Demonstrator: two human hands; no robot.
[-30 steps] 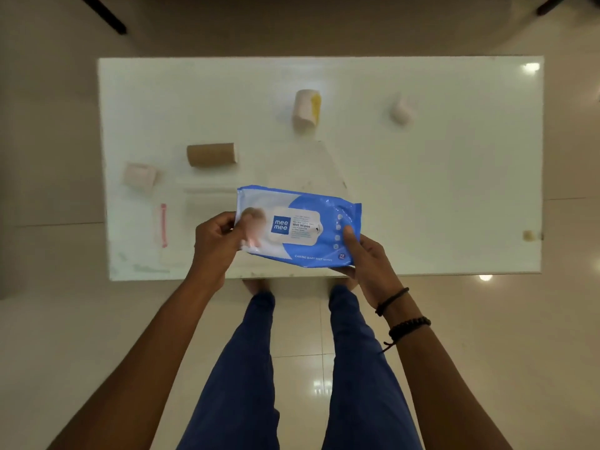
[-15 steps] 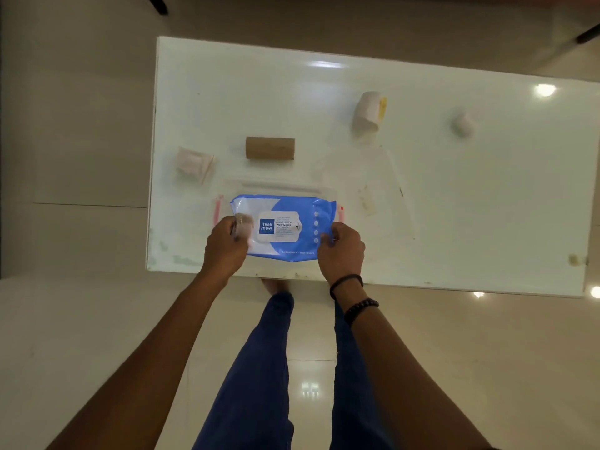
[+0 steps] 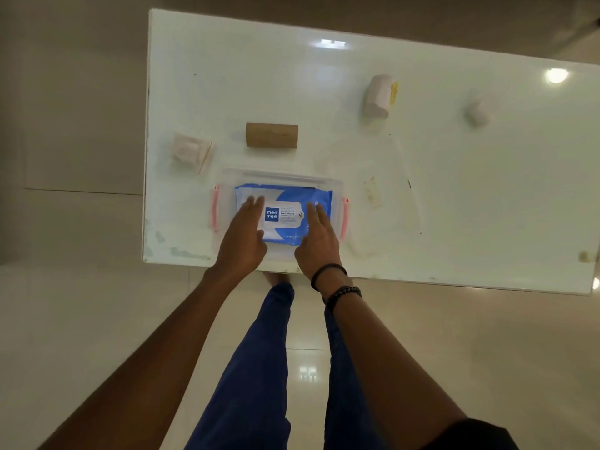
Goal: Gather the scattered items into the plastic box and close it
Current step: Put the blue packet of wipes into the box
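One item down, four to go, by the look of it: pack of Mee Mee wet wipes [image 3: 285, 211] lying flat, label up, inside the clear plastic box [image 3: 282, 177] with pink side latches [image 3: 346, 219], near the front edge of the white table [image 3: 324, 92]. Left hand [image 3: 242, 240] spread flat, fingers extended over the left end of the pack, gripping nothing; right hand [image 3: 316, 245] likewise flat and unclenched over the right end, fingertips resting on or just above the wrapper, contact hard to confirm from this height. Probably pressing the pack down to seat it, or just letting go. Outside the box and yet to be gathered: cardboard tube [image 3: 272, 135] lying on its side just beyond the box's far wall; small whitish folded packet [image 3: 190, 152] off to the left near the table edge; pale roll with a yellow end [image 3: 378, 96] farther back on the right; small white roll [image 3: 480, 111] farther right again, well apart from everything else. Just right of the box, faint outline of a clear flat sheet [image 3: 389, 196], quite possibly the lid, though too transparent to say for sure. Judged early in the job: first and largest piece stowed, four loose pieces to collect, then lid on and both latches snapped shut. Room beside the wipes looks tight, so the rolls may have to sit on top.
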